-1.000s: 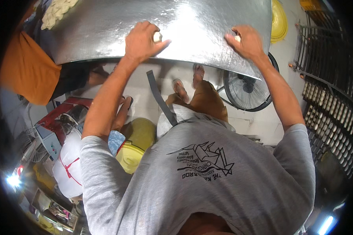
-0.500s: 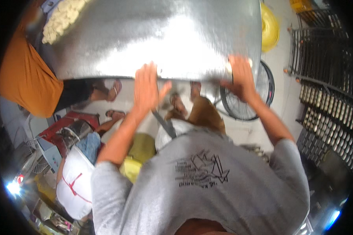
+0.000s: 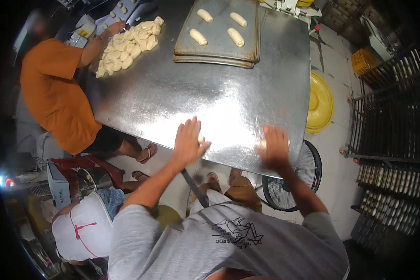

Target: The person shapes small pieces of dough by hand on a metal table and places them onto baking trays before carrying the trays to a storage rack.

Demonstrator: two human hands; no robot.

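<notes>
My left hand point(image 3: 188, 140) lies palm down near the front edge of the steel table point(image 3: 228, 84), fingers stretched out, over a small piece of pale dough point(image 3: 201, 138) that shows beside its thumb. My right hand point(image 3: 273, 145) rests likewise to the right, fingers extended, over another dough piece point(image 3: 262, 144) peeking out at its side. Both pieces are mostly hidden under my palms. Farther back, metal trays point(image 3: 215, 49) bear several rolled dough pieces point(image 3: 238, 37), and a heap of cut dough point(image 3: 127, 49) sits at the table's back left.
A co-worker in orange point(image 3: 56, 91) works at the left. Another person in a white apron point(image 3: 81, 228) is at lower left. A fan point(image 3: 291, 191) stands below the table's right side, with a yellow lid point(image 3: 319, 102) behind it. Racks of trays point(image 3: 387, 196) line the right.
The view has tilted, bringing the trays into sight. My hands have gone from curled around the dough to flat with fingers extended, and appear lower in the picture.
</notes>
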